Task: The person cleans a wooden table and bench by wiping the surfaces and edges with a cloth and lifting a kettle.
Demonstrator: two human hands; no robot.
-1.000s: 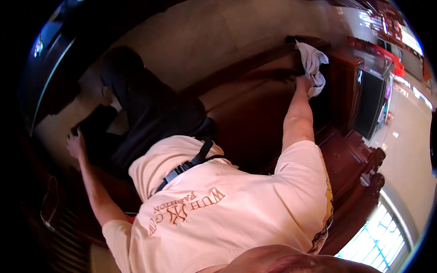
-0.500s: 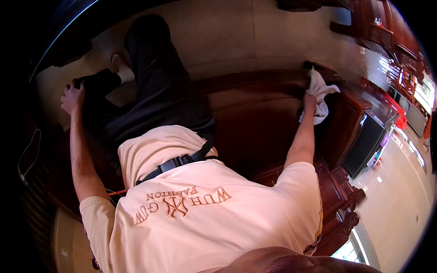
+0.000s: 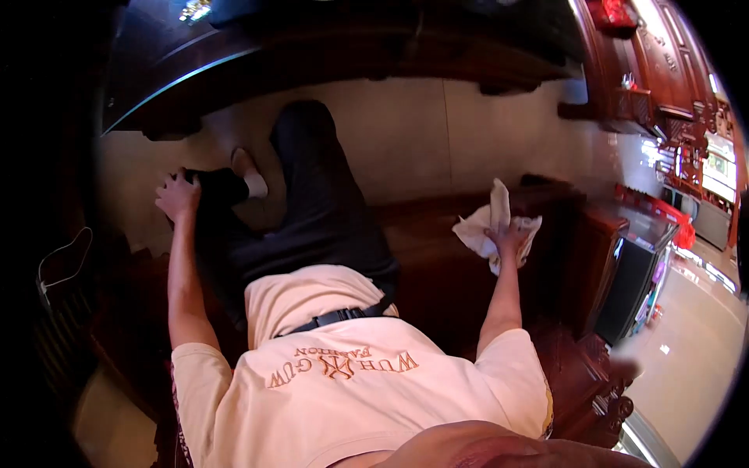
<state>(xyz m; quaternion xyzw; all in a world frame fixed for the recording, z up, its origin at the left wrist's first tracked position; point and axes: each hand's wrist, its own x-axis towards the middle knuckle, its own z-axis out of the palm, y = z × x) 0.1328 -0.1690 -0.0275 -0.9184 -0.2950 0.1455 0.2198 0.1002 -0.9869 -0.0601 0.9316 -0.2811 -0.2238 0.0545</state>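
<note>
A pale, crumpled cloth is under and around my right hand, over the dark wooden bench seat I sit on. My fingers grip the cloth, and part of it stands up in a peak beyond them. My left hand rests on my bent knee in dark trousers, its fingers apart and holding nothing.
At the right end of the bench stands a wooden cabinet beside a black panel. A dark table with a shiny edge is in front of me. A white cord hangs at the left.
My right hand has moved left along the bench with the cloth, away from its right end. The view has shifted too. My left hand stays on the knee.
</note>
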